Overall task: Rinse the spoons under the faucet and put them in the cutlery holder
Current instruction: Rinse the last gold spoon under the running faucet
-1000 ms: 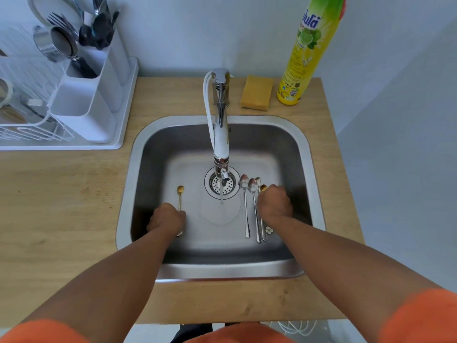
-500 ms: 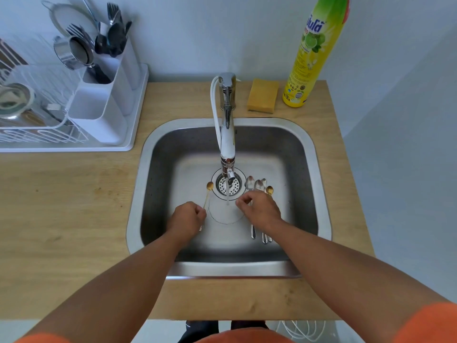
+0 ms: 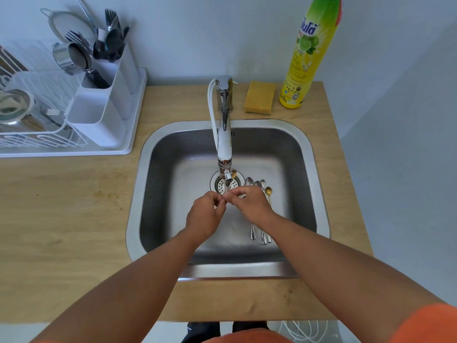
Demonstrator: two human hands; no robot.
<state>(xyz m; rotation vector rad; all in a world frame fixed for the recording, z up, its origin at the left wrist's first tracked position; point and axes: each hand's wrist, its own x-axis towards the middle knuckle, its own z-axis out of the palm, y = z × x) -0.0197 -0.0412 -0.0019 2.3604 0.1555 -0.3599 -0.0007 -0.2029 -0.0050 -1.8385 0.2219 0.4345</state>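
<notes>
both hands meet under the faucet (image 3: 224, 134) spout, above the drain (image 3: 221, 185) in the middle of the steel sink (image 3: 309, 169). the left hand (image 3: 205, 216) and right hand (image 3: 249, 205) pinch a small gold spoon (image 3: 233, 173), its bowl pointing toward the sink's back edge. a row of slim spoons (image 3: 258, 211) lies lengthwise right of the drain, bowls toward the back. the white plastic cutlery holder (image 3: 99, 115) at the counter's back left corner holds dark utensils.

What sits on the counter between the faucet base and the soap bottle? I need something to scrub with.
A yellow sponge lies flat between the faucet and the soap bottle, apart from both, in the head view.
</notes>
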